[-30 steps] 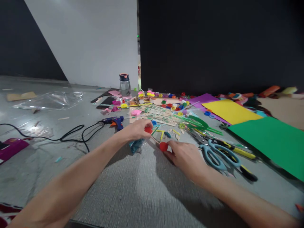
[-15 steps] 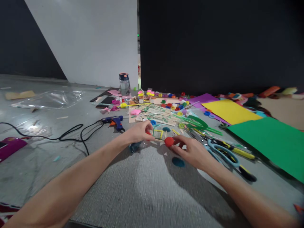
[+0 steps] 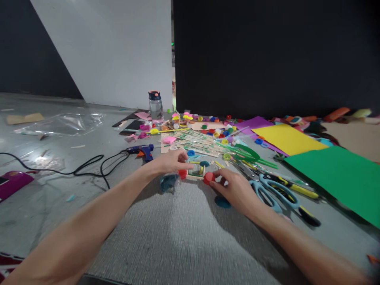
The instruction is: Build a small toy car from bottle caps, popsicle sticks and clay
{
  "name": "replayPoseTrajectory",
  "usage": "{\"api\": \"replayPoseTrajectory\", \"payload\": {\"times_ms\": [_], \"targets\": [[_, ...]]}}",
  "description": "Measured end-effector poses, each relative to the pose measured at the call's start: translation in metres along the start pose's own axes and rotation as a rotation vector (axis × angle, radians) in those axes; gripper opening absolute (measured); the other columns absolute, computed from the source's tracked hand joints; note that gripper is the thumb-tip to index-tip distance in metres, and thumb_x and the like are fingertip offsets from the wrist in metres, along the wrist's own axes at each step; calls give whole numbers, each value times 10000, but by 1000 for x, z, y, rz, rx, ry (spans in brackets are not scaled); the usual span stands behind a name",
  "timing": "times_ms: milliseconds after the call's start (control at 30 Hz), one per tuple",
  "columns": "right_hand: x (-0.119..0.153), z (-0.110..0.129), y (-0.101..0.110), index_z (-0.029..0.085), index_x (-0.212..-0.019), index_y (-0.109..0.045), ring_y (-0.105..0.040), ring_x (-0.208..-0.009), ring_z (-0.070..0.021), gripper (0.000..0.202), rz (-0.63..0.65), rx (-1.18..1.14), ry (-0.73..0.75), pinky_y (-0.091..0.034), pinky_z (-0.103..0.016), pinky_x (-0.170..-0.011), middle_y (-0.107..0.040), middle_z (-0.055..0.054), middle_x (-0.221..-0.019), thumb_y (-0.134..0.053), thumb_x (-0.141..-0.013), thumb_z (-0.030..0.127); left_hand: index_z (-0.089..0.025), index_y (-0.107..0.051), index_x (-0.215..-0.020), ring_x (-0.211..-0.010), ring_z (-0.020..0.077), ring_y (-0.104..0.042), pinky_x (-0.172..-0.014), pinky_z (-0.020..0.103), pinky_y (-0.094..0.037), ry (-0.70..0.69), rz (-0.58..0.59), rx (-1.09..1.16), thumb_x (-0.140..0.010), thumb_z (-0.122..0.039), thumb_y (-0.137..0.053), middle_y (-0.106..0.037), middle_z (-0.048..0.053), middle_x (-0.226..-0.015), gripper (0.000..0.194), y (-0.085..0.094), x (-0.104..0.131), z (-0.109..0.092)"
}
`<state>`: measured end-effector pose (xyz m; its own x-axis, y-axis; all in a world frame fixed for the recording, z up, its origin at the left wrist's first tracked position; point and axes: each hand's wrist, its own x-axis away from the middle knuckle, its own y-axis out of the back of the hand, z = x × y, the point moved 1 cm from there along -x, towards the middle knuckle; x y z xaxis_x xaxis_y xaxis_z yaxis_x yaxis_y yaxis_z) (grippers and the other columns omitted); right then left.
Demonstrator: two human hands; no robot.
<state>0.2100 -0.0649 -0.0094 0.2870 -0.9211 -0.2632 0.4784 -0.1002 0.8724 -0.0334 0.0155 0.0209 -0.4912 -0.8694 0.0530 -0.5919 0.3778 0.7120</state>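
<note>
A small frame of wooden sticks (image 3: 195, 177), with yellow pieces and red and blue bottle caps at its corners, lies on the grey table. My left hand (image 3: 170, 162) is over its left end, thumb and curled fingers apart, just above a red bottle cap (image 3: 182, 173). At the right corner, my right hand (image 3: 236, 190) has its thumb and fingertips on another red bottle cap (image 3: 209, 178). A dark blue disc (image 3: 222, 202) lies beneath that hand. Beside my left wrist is a clear plastic wrap with something blue (image 3: 169, 183) in it.
A blue glue gun (image 3: 144, 151) with a black cord lies left. Blue-handled scissors (image 3: 279, 190), pliers and green scissors (image 3: 247, 153) lie right, beside green (image 3: 338, 178) and yellow sheets (image 3: 289, 139). Behind are wooden sticks (image 3: 196, 141), loose caps and a water bottle (image 3: 156, 106).
The stick frame has shifted slightly left and turned a little. My left fingers have parted from the left red cap, which now shows below the thumb. My right hand moved slightly left with its cap.
</note>
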Motion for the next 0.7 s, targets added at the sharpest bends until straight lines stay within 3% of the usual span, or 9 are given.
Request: {"api": "replayPoseTrajectory", "payload": {"times_ms": [167, 333, 467, 633, 700], "targets": [[2, -8, -6, 159, -1107, -635, -651, -816, -240, 246, -29, 46, 65, -432, -352, -708, -689, -127, -1084, -538, -937, 309, -172, -626, -926, -828, 218, -642, -715, 324, -463, 30, 99, 17, -694, -499, -739, -713, 70, -905, 417, 7, -1, 8], [1, -12, -9, 162, -1110, -629, -659, -810, -250, 258, -26, 35, 58, -439, -352, -700, -700, -109, -998, -575, -924, 332, -202, -681, -906, -783, 199, -664, -657, 294, -461, -17, 183, 0, -690, -398, -748, -741, 37, -868, 300, 1, 7, -6], [-2, -12, -7, 186, -1166, -634, -654, -768, -223, 318, -23, -11, 46, -447, -335, -695, -709, -95, -1009, -604, -907, 369, -212, -686, -916, -677, 182, -651, -589, 289, -425, -27, 152, -84, -692, -372, -725, -724, 18, -794, 278, -6, 13, -17], [-3, -10, -6, 188, -1018, -662, -638, -695, -206, 252, -19, -45, 12, -426, -309, -621, -712, -74, -888, -607, -898, 402, -212, -692, -835, -646, 182, -600, -611, 311, -383, -37, 63, -222, -694, -339, -705, -700, 25, -740, 190, -14, 14, -23], [-2, -9, -7, 182, -1042, -656, -641, -712, -209, 256, -17, -50, 12, -429, -310, -628, -712, -73, -890, -609, -900, 389, -202, -700, -825, -644, 189, -585, -626, 322, -371, -42, 35, -263, -707, -346, -697, -690, 35, -721, 187, -16, 13, -23]]}}
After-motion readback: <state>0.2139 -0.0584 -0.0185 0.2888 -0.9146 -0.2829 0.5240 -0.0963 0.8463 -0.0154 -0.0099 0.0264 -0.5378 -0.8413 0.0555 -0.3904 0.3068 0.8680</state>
